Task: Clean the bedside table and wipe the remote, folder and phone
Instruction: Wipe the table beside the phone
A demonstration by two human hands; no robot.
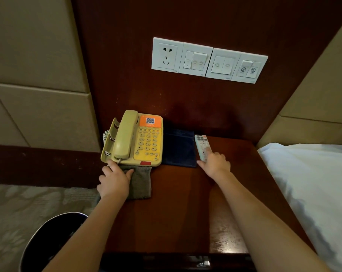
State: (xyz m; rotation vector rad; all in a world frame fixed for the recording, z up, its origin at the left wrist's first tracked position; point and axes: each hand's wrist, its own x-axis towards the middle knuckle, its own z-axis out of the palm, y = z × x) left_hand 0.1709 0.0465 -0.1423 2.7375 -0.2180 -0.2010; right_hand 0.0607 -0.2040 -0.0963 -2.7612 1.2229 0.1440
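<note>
A yellow corded phone [134, 139] with an orange QR label stands at the back left of the dark wooden bedside table [176, 209]. Right of it lies a dark blue folder [179, 148], and next to that a light grey remote [202, 145]. My left hand [113, 181] lies flat on a grey-brown cloth [141, 182] just in front of the phone, fingertips reaching the phone's front edge. My right hand [214, 163] covers the near end of the remote, index finger stretched along its buttons; whether the thumb wraps round it is hidden.
A white socket-and-switch panel [209, 60] is on the wooden wall above. A white-sheeted bed [311, 185] borders the table on the right. A dark round bin [54, 240] stands on patterned carpet at lower left. Padded beige wall panels flank both sides.
</note>
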